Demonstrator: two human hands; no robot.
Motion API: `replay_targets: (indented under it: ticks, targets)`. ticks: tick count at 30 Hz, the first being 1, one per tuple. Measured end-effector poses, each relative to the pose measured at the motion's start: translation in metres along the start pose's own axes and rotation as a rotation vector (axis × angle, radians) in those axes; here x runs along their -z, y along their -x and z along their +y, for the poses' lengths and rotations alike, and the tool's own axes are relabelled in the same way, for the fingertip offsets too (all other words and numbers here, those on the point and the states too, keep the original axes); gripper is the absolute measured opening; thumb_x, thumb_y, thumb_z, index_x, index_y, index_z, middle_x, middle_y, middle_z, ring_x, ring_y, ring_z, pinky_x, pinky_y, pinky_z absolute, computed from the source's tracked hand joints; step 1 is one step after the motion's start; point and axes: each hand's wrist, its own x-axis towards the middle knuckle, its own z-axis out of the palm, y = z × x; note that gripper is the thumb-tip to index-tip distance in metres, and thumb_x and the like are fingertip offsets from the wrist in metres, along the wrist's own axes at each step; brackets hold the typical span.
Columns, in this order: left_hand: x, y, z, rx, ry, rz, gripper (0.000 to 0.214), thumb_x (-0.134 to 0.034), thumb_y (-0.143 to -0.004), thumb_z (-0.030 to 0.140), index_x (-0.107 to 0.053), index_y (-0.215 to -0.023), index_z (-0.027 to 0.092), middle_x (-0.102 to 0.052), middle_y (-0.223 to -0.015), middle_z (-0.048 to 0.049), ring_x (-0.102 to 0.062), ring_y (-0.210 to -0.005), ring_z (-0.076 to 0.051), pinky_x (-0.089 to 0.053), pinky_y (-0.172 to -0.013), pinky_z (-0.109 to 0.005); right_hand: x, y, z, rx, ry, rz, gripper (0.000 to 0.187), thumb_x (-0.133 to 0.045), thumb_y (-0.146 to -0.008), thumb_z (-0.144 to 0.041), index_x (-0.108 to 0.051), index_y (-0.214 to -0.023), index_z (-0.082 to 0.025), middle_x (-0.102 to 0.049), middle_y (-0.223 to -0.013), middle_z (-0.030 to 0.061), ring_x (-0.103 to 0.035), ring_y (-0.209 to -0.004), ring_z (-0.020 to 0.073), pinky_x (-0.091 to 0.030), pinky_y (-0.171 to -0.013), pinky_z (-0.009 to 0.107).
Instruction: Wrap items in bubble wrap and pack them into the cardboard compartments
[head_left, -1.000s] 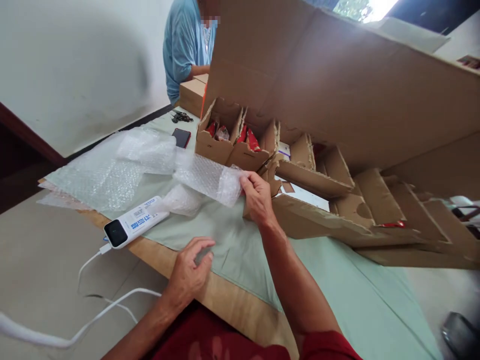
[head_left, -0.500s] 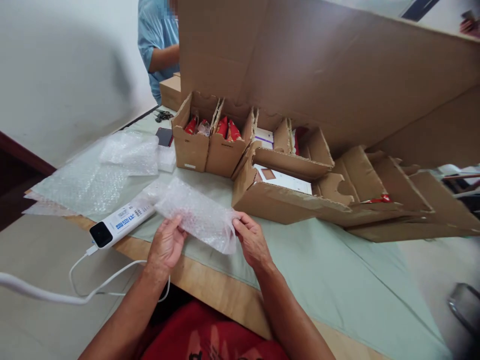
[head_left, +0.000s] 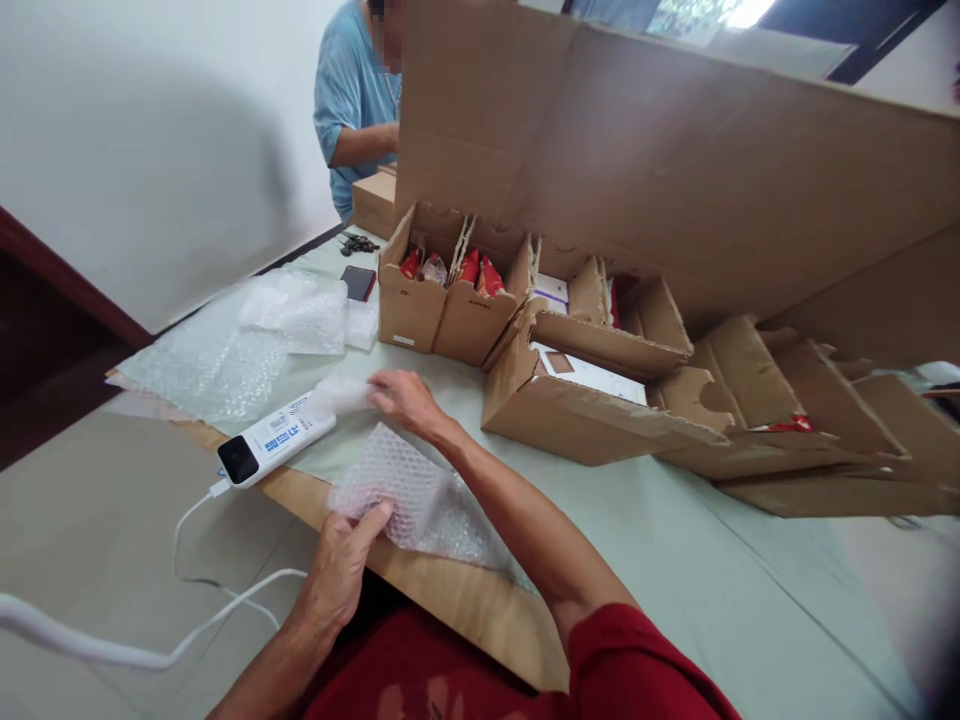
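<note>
My left hand [head_left: 341,560] is closed on a bubble wrap bundle [head_left: 409,490], its thumb pressed on top. The wrap lies at the table's front edge, and a faint pink tint shows through its left end. My right hand [head_left: 409,400] reaches across above it. Its fingertips are pinched at the end of a small translucent plastic piece [head_left: 341,393]; whether this is bubble wrap or a bag, I cannot tell. That piece touches the upper end of a long white device [head_left: 281,440] with a dark square face and blue printing.
Bubble wrap sheets [head_left: 217,350] lie at the left. Behind are cardboard bins [head_left: 420,315] with red packets, and another cardboard bin [head_left: 600,425] holding a white box. A phone [head_left: 358,283] and a white cable [head_left: 142,655] are at the left. A person in blue [head_left: 352,100] stands beyond.
My right hand has let go of the bundle's right end and moved left to the translucent piece. My left hand has brought the bundle down and nearer. The camera view has shifted.
</note>
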Motion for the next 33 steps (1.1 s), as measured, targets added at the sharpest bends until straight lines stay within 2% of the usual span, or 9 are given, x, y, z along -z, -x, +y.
replay_targets:
  ticks: [1,4,7,12,17,21,27,30,33]
  targets:
    - [0.002,-0.001,0.001,-0.008,0.030,0.028,0.045,-0.089,-0.065,0.050,-0.080,-0.092,0.015,-0.078,-0.095,-0.0065,-0.068,-0.096,-0.025,-0.050,-0.095,-0.037,0.002,0.000,0.004,-0.020,-0.047,0.039,0.001,-0.067,-0.086,-0.021,-0.068,-0.086,-0.019,-0.067,-0.083,-0.0003,-0.059,-0.084,0.0176,-0.043,-0.081,0.030]
    - [0.005,-0.008,0.007,-0.039,0.141,0.123,0.039,-0.089,-0.066,0.047,-0.079,-0.089,0.016,-0.078,-0.092,-0.0044,-0.068,-0.097,-0.023,-0.051,-0.094,-0.034,0.020,0.023,0.015,-0.058,-0.291,0.182,0.029,-0.058,-0.092,-0.041,-0.054,-0.072,-0.021,-0.048,-0.067,-0.0050,-0.045,-0.065,0.0122,-0.034,-0.062,0.025]
    - [0.005,-0.018,0.020,-0.110,0.239,0.196,0.033,-0.089,-0.066,0.039,-0.077,-0.088,0.018,-0.077,-0.090,-0.0012,-0.068,-0.092,-0.019,-0.053,-0.090,-0.032,0.040,0.061,0.019,-0.157,-0.566,0.303,0.047,-0.064,-0.084,-0.062,-0.046,-0.066,-0.022,-0.039,-0.061,-0.0068,-0.035,-0.057,0.0103,-0.027,-0.054,0.024]
    - [0.006,-0.031,0.046,-0.274,0.343,0.327,0.025,-0.084,-0.066,0.024,-0.072,-0.087,0.022,-0.073,-0.086,0.0045,-0.066,-0.087,-0.014,-0.053,-0.083,-0.027,0.046,0.102,0.018,-0.308,-0.979,0.427,0.048,-0.076,-0.071,-0.069,-0.064,-0.074,-0.022,-0.059,-0.062,-0.0027,-0.054,-0.064,0.0157,-0.041,-0.057,0.026]
    - [0.005,-0.042,0.058,-0.260,0.392,0.338,0.020,-0.079,-0.065,0.020,-0.068,-0.081,0.020,-0.070,-0.083,0.0053,-0.064,-0.078,-0.012,-0.053,-0.075,-0.026,0.045,0.111,0.018,-0.364,-1.144,0.454,0.045,-0.088,-0.059,-0.060,-0.072,-0.076,-0.022,-0.069,-0.067,-0.0002,-0.062,-0.069,0.0197,-0.047,-0.061,0.029]
    - [-0.005,-0.050,0.060,-0.260,0.409,0.316,0.024,-0.080,-0.064,0.023,-0.068,-0.085,0.019,-0.071,-0.085,0.0046,-0.065,-0.078,-0.013,-0.052,-0.075,-0.028,0.048,0.116,0.020,-0.337,-1.131,0.392,0.047,-0.090,-0.059,-0.061,-0.070,-0.074,-0.020,-0.065,-0.065,-0.0015,-0.055,-0.063,0.0149,-0.043,-0.060,0.027]
    - [-0.013,-0.049,0.069,-0.263,0.403,0.264,0.027,-0.083,-0.067,0.031,-0.070,-0.086,0.018,-0.071,-0.089,0.0015,-0.066,-0.084,-0.015,-0.051,-0.075,-0.030,0.047,0.119,0.022,-0.233,-0.879,0.418,0.042,-0.083,-0.071,-0.055,-0.062,-0.066,-0.019,-0.053,-0.061,-0.0050,-0.040,-0.057,0.0100,-0.033,-0.058,0.025]
    - [-0.002,-0.043,0.073,-0.281,0.437,0.319,0.023,-0.082,-0.068,0.028,-0.069,-0.084,0.020,-0.070,-0.088,0.0025,-0.066,-0.090,-0.015,-0.052,-0.079,-0.029,0.049,0.096,0.012,-0.152,-0.736,0.483,0.035,-0.075,-0.079,-0.051,-0.061,-0.069,-0.020,-0.053,-0.063,-0.0048,-0.043,-0.059,0.0112,-0.036,-0.060,0.026]
    - [0.009,-0.037,0.073,-0.297,0.451,0.335,0.017,-0.079,-0.069,0.026,-0.067,-0.080,0.020,-0.069,-0.087,0.0028,-0.065,-0.093,-0.015,-0.053,-0.086,-0.030,0.051,0.055,-0.001,-0.057,-0.527,0.523,0.033,-0.069,-0.084,-0.050,-0.060,-0.069,-0.021,-0.055,-0.065,-0.0037,-0.049,-0.064,0.0132,-0.040,-0.064,0.027]
